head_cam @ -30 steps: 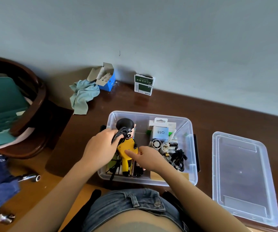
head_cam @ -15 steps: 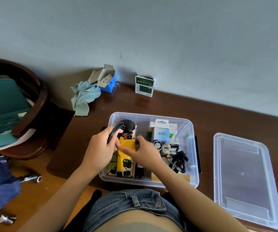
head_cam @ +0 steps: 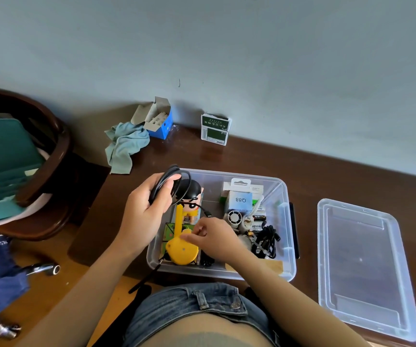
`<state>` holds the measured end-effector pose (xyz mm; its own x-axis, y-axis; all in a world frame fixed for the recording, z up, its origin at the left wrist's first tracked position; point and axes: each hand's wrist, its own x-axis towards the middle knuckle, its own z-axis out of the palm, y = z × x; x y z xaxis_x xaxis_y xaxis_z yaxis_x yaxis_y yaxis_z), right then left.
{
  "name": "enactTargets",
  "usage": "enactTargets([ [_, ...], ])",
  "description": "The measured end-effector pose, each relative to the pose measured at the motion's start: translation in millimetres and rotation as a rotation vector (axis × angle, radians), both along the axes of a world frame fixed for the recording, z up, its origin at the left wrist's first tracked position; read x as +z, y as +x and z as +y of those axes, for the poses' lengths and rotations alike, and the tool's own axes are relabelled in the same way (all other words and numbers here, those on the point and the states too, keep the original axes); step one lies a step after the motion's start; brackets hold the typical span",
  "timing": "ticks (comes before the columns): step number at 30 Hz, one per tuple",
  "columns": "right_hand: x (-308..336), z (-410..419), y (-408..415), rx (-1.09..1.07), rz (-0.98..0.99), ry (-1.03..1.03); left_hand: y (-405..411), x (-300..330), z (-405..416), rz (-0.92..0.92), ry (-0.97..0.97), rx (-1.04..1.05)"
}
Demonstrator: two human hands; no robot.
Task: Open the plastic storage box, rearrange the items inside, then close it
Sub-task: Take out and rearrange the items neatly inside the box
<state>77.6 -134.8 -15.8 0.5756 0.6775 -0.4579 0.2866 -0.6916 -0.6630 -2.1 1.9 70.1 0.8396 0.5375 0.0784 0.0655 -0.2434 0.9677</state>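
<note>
The clear plastic storage box [head_cam: 287, 236] stands open on the dark wooden table, its lid [head_cam: 362, 266] lying flat to the right. My left hand [head_cam: 146, 209] grips a coiled black cable [head_cam: 176, 179] above the box's left end. My right hand [head_cam: 214, 239] reaches into the box and pinches the yellow toy [head_cam: 181, 249], which lies lengthwise at the left. A cartoon figure with black hair [head_cam: 190, 191] sits behind it. A white Q88 box [head_cam: 240, 200], a small fan [head_cam: 234, 217], batteries and black cords [head_cam: 267, 240] fill the right half.
Against the wall stand a blue carton [head_cam: 160, 121], a crumpled pale cloth [head_cam: 125, 144] and a green-and-white pack [head_cam: 215, 130]. A dark wooden chair [head_cam: 51, 156] holding a teal item stands left. Metal pieces [head_cam: 44, 269] lie on the lower wooden surface.
My left hand lifted the coiled cable up and off the yellow toy. The toy now lies flat in the box, turned lengthwise, with my right hand moved onto its near end.
</note>
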Motion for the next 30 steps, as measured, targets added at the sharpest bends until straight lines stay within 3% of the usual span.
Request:
enactTargets([
  [3, 0.5, 3.7, -0.9, -0.080, -0.077, -0.053, 0.8, 5.2, 0.2, -0.036, 0.013, -0.024],
  [6, 0.8, 5.8, 6.3, -0.284, 0.052, -0.040, 0.1, 7.0, 2.3, -0.052, 0.015, -0.025],
  [9, 3.3, 5.3, 13.3, -0.473, 0.255, 0.131, -1.3, 6.8, 3.3, -0.057, 0.013, -0.052],
  [13, 12.1, 4.5, 16.7, -0.570, 0.111, 0.414, -0.1, 6.0, 1.3, -0.059, -0.003, -0.068],
  [18, 45.6, -4.9, 25.4, -0.452, -0.013, 0.621, 4.2, -2.3, 1.1, -0.008, -0.027, -0.049],
  [22, 79.0, -10.8, 36.4, -0.281, -0.190, 0.714, 10.5, -9.2, -0.8, 0.113, -0.134, -0.190],
  [27, 102.3, -5.2, 39.6, -0.136, -0.201, 0.711, 23.9, -5.3, -17.7, 0.221, -0.191, -0.367],
  [30, 107.9, -7.8, 40.7, -0.097, -0.166, 0.679, 26.5, -6.1, -22.4, 0.184, -0.533, -0.424],
])
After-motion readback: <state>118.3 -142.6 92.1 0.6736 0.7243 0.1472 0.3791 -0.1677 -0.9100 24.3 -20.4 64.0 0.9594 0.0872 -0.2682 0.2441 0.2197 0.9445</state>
